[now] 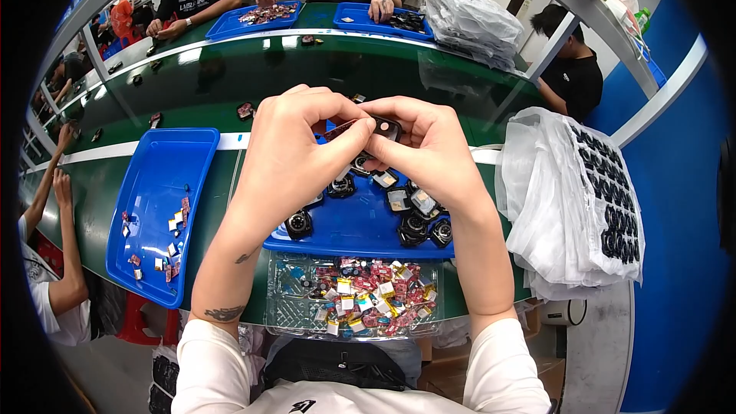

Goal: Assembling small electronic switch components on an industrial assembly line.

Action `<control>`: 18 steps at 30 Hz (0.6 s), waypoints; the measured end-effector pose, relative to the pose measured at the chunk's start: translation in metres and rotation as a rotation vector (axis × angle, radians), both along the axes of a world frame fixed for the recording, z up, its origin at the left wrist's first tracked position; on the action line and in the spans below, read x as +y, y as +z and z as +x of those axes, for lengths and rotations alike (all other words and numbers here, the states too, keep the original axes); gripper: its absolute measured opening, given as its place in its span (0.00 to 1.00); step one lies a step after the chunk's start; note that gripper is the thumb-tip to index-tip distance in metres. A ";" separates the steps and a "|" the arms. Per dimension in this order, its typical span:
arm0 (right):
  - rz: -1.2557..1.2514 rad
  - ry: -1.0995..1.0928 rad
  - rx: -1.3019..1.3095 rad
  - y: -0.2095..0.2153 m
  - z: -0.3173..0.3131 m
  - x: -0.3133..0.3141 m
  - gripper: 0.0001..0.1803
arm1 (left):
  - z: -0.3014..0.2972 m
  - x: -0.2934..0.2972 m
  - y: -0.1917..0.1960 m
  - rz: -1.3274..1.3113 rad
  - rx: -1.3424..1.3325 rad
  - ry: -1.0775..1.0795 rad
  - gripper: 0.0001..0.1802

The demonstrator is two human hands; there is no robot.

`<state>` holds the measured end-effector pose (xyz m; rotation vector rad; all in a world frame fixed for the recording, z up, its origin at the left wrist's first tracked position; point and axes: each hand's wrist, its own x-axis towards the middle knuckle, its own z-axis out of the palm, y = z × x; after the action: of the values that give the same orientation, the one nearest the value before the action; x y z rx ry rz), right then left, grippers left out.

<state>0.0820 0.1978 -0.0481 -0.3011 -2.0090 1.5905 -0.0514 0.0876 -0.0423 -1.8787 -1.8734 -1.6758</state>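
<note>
My left hand (pixel 295 157) and my right hand (pixel 429 149) meet above a blue tray (pixel 360 230), both pinching a small black part (pixel 386 129) with a thin reddish strip between the fingertips. Several small black round parts (pixel 418 222) lie in the tray below the hands. Nearer me, a clear plastic tray (pixel 295 291) holds several small red, yellow and white pieces (pixel 376 295).
A second blue tray (pixel 165 192) with a few small pieces lies to the left on the green bench. A stack of white bags with black parts (pixel 586 199) lies at the right. Other people work at blue trays (pixel 261 19) across the bench, and a person's arm (pixel 65 238) is at the left.
</note>
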 end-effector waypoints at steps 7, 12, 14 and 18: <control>0.004 -0.009 0.022 -0.001 -0.001 -0.001 0.14 | -0.003 0.002 -0.003 0.043 0.047 -0.006 0.05; 0.005 -0.015 0.033 -0.001 0.000 -0.002 0.14 | -0.003 0.002 -0.002 0.007 -0.011 -0.028 0.05; 0.013 -0.008 0.036 -0.001 0.000 -0.002 0.14 | -0.003 0.001 -0.002 -0.016 -0.072 -0.049 0.06; -0.010 -0.009 0.061 -0.003 -0.001 -0.002 0.14 | -0.003 0.000 -0.001 -0.050 -0.122 -0.069 0.06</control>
<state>0.0806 0.1956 -0.0511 -0.2614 -1.9514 1.5858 -0.0544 0.0881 -0.0429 -1.9218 -1.9327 -1.8205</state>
